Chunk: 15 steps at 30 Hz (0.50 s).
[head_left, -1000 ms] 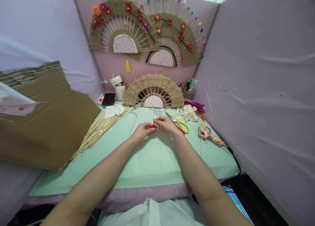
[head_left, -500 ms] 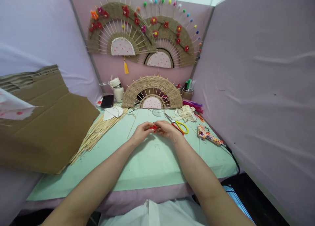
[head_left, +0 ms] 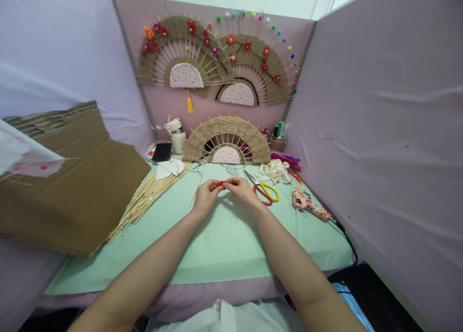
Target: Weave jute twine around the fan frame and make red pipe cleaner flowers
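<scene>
Over the mint-green table (head_left: 217,259), both hands meet at a small red piece (head_left: 221,183), apparently bent pipe cleaner. My left hand (head_left: 207,196) pinches it from the left with thumb and fingertips. From the right, my right hand (head_left: 239,189) grips the same piece, its fingers closed together. Much of the red piece is hidden by the fingertips. Just right of my right hand lie scissors (head_left: 268,193) with red and yellow handles. Behind the hands stands a woven twine fan (head_left: 227,125) with thin sticks and a dotted half-circle centre.
Bundled thin sticks (head_left: 144,197) and a big cardboard sheet (head_left: 75,192) occupy the left. On the right lie a patterned glue gun (head_left: 311,204), cream fabric scraps (head_left: 275,172) and purple pipe cleaners (head_left: 287,159). A phone (head_left: 162,152) and bottle (head_left: 177,136) stand behind. Decorated fans (head_left: 253,42) hang above.
The view has tilted slightly upward. My hands have drawn closer together around the red piece, which is now more covered by the fingertips. The things on the table have not moved.
</scene>
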Tool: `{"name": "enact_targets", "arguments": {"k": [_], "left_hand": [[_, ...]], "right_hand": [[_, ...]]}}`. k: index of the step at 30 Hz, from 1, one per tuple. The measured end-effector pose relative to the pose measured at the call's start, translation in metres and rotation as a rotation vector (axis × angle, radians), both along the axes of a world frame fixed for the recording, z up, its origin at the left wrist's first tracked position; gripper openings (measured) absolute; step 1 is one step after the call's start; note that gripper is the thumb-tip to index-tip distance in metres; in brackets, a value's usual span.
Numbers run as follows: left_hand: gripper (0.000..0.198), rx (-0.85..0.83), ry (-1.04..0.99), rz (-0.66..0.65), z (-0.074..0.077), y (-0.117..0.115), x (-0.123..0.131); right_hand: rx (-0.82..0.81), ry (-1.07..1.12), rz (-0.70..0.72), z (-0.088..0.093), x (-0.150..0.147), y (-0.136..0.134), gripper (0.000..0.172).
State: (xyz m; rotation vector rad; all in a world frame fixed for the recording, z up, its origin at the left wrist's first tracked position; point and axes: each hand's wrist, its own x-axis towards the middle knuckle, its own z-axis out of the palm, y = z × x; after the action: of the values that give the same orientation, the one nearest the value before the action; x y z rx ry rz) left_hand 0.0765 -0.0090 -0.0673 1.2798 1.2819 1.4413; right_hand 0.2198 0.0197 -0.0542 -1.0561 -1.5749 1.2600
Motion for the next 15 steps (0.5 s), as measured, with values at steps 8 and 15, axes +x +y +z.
{"name": "enact_targets", "arguments": {"k": [8, 15], "left_hand": [[0.026, -0.165, -0.320, -0.022, 0.006, -0.004, 0.009], [0.019, -0.272, -0.512, -0.010, 0.008, -0.006, 0.009]], "right_hand": [[0.121, 0.030, -0.095, -0.006, -0.010, -0.001, 0.016], [-0.038, 0.187, -0.132, -0.015, -0.024, -0.004, 0.019]]}}
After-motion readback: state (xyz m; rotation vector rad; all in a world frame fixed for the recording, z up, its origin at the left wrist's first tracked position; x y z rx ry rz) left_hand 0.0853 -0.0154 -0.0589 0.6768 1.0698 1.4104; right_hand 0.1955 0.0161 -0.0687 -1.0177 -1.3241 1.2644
